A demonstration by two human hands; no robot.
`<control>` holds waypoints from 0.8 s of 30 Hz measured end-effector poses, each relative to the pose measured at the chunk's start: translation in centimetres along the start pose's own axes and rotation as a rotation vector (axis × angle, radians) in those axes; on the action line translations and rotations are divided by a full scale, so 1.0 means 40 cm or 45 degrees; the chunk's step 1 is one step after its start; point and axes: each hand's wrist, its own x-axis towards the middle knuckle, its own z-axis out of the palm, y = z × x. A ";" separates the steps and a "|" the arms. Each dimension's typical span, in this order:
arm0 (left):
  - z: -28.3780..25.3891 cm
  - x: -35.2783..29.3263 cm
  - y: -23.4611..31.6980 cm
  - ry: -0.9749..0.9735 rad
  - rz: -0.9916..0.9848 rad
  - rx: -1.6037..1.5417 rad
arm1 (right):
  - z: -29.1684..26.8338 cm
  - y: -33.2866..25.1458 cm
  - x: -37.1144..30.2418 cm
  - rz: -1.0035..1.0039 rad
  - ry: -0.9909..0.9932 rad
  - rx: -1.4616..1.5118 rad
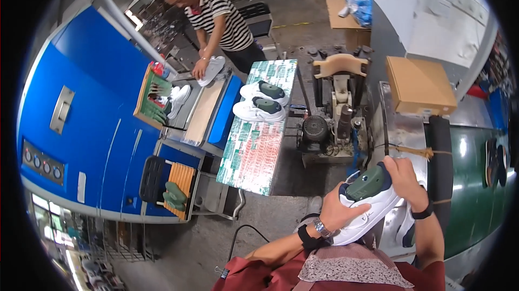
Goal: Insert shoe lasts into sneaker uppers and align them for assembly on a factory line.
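On the held white shoe (377, 209), a dark mark (367, 216) shows.

A brown cardboard box (421, 87) sits on the metal worktop (403, 130) at right. Farther back, a blue plastic bag (359, 5) rests on flat cardboard (336, 16). A large blue machine (102, 91) stands at left.

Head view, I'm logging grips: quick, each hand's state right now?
Left hand: closed, holding the white shoe.
Right hand: closed on the same shoe.
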 end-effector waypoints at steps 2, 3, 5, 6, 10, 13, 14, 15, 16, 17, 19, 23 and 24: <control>-0.021 0.008 -0.056 0.098 -0.045 -0.195 | 0.064 -0.065 0.030 -0.063 0.135 -0.049; -0.032 0.011 -0.070 0.114 -0.041 -0.206 | 0.092 -0.101 0.041 -0.098 0.294 -0.088; -0.051 0.018 -0.093 0.163 -0.088 -0.532 | 0.130 -0.149 0.054 -0.116 0.261 -0.136; -0.066 0.018 -0.102 0.166 -0.098 -0.615 | 0.154 -0.183 0.054 -0.273 0.385 -0.238; -0.125 0.019 -0.093 0.224 -0.080 -0.603 | 0.199 -0.196 0.051 -0.521 0.513 -0.345; -0.141 0.029 -0.089 0.223 -0.058 -0.588 | 0.178 -0.145 0.081 -0.500 0.554 -0.218; -0.141 0.041 -0.076 0.204 -0.057 -0.593 | 0.151 -0.108 0.102 -0.363 0.391 0.109; -0.145 0.053 -0.067 0.164 -0.072 -0.710 | 0.137 -0.095 0.126 -0.225 0.220 0.443; -0.148 0.063 -0.061 0.123 -0.087 -0.826 | 0.127 -0.101 0.144 -0.176 0.194 0.623; -0.146 0.071 -0.059 0.111 -0.088 -0.825 | 0.125 -0.113 0.155 -0.170 0.204 0.621; -0.131 0.090 -0.056 0.068 -0.169 -1.158 | 0.130 -0.139 0.171 -0.044 0.167 1.326; -0.121 0.097 -0.081 -0.017 -0.314 -1.028 | 0.169 -0.107 0.154 0.117 0.287 1.477; -0.123 0.095 -0.097 -0.026 -0.310 -1.025 | 0.189 -0.084 0.153 0.196 0.315 1.461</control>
